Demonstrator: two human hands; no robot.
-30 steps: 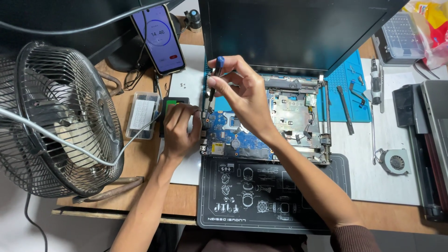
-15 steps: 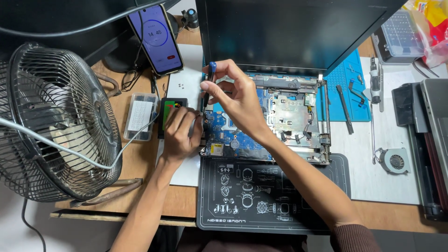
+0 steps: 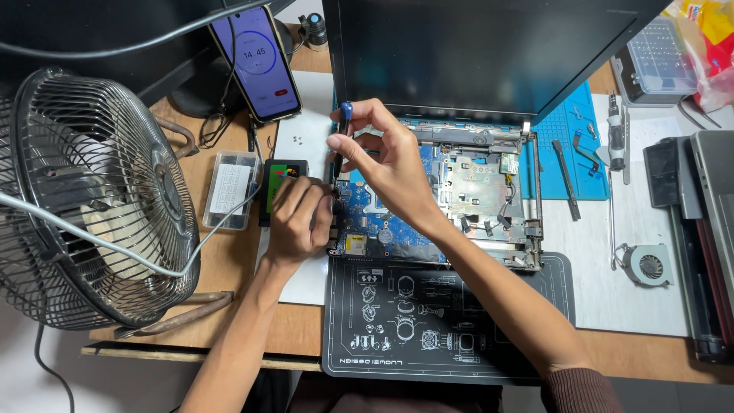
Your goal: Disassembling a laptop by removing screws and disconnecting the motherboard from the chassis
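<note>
Nearest edge of the wooden desk (image 3: 229,268): a black work mat (image 3: 428,321) printed with white tool diagrams, lying under the near edge of an opened laptop chassis (image 3: 474,191). Left hand (image 3: 298,218) rests curled at the chassis's near-left corner, fingertips pinched together at the tip of a screwdriver (image 3: 340,149); whether anything sits between the fingertips cannot be told. Right hand (image 3: 390,164) reaches in from the near right, fingers closed around the screwdriver's dark shaft, thumb and forefinger up by its blue cap; the tool stands roughly upright over the left edge of the blue motherboard (image 3: 382,218). Just left of the left hand: a small black drive (image 3: 283,187) with a green and red label, then a clear rectangular parts box (image 3: 229,190) with a white insert. Far left: a metal-grille desk fan (image 3: 92,199). Right side, on white sheet: a loose cooling fan (image 3: 650,266), round, grey. Farther: a blue mat (image 3: 569,153) holding dark pry tools. Far row: a phone (image 3: 258,61) propped upright, screen purple with a round timer dial; the dark laptop lid (image 3: 489,53) raised; far right, a clear bit case (image 3: 657,57) beside a yellow and red packet (image 3: 711,30).
</note>
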